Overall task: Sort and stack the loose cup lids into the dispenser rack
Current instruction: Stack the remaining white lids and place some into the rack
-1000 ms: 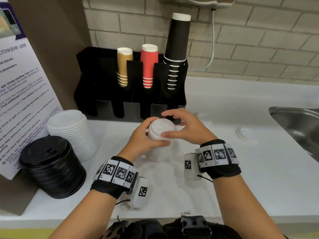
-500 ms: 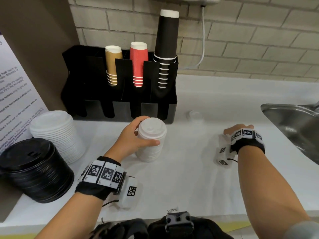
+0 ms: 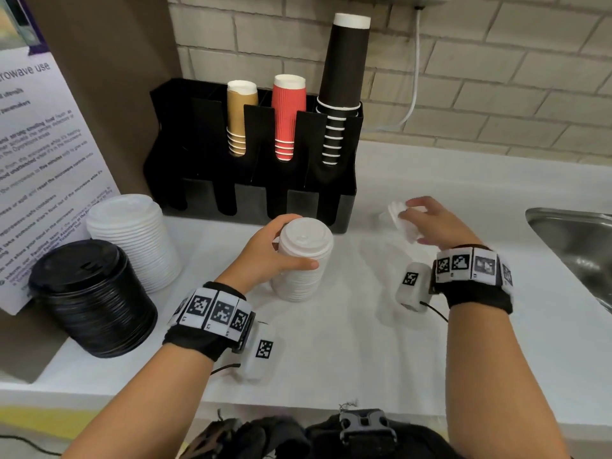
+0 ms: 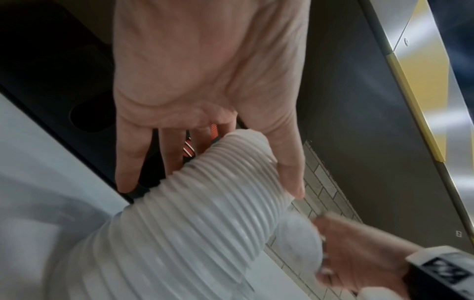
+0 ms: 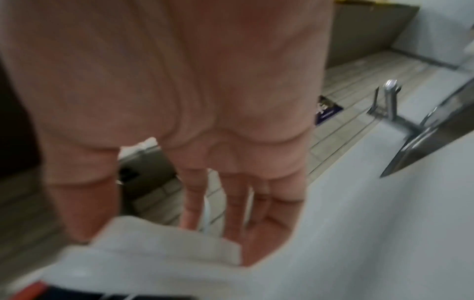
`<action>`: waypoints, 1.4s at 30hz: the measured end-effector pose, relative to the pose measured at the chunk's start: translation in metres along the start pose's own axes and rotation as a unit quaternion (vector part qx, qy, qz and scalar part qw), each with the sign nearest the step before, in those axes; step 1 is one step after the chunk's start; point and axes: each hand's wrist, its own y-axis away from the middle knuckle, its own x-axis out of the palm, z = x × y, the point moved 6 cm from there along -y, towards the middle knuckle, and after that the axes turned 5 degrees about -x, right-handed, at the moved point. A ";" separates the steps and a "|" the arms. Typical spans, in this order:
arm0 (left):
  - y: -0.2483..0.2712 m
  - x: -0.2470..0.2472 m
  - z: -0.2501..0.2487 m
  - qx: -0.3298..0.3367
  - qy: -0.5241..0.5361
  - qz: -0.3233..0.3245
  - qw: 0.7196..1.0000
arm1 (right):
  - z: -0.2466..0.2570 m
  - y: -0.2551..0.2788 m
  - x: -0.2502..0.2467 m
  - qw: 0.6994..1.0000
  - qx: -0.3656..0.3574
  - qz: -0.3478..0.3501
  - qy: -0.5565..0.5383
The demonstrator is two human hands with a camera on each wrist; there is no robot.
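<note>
**A:** ok so what's different from half a second back? Going left to right: the left hand [image 3: 265,256] hasn't budged, fingers and thumb still wrapped round the small white lid stack [image 3: 303,260] standing on the counter [image 3: 347,342], just in front of the dispenser rack [image 3: 255,154]. The right hand [image 3: 430,223] is the news. It was down flat over by the sink side, and now it's up off the counter, pinching a loose white lid [image 3: 402,220] tilted on edge.

**B:** yeah, and the spot where a lid was lying near the rack looks bare now. Can't swear which one got picked though. The right wrist view is a blurry mess, just fingers [image 5: 231,207] over something white.

**A:** so I'd guess that lid goes on top of the held stack next. None of the lids are actually in the rack yet.

**B:** what else is around? Far left there's a black lid pile [image 3: 89,293], with a bigger white lid pile [image 3: 132,233] touching it behind. The rack holds tan cups [image 3: 240,117], red cups [image 3: 287,114] and a tall black cup stack [image 3: 344,77].

**A:** sink [image 3: 573,240] is on the right, well apart from the hands.

**B:** nothing's between the right hand and the stack. Only snag I can see is the rack's front slots are dark, so I can't tell what's in them.
</note>
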 end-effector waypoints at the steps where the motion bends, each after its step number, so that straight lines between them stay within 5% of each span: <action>1: 0.000 0.000 0.000 0.000 0.001 -0.001 1.000 | 0.015 0.010 0.013 0.998 -0.050 0.015 -0.045; 5: 0.003 0.001 0.001 -0.001 0.020 -0.005 1.000 | 0.061 0.048 0.068 0.969 -0.230 0.055 -0.069; 7: 0.004 0.001 0.001 -0.002 0.032 -0.006 0.999 | 0.072 0.057 0.089 0.959 -0.263 0.068 -0.085; 25: 0.002 -0.002 0.004 0.002 0.059 -0.002 0.998 | 0.096 0.072 0.125 0.960 -0.268 0.047 0.061; 33: 0.003 -0.003 0.000 0.021 0.066 0.011 0.998 | 0.094 0.070 0.126 0.963 -0.261 0.061 0.021; 36: 0.002 -0.004 0.001 0.022 0.059 0.010 0.998 | 0.078 0.056 0.113 0.971 -0.224 0.064 -0.044; 40: 0.002 -0.003 0.002 0.015 0.049 0.013 0.999 | 0.031 -0.002 0.057 0.986 -0.062 -0.117 -0.097; 42: 0.002 -0.002 0.001 0.012 0.046 0.012 0.999 | 0.007 -0.036 0.044 0.992 0.018 -0.123 -0.035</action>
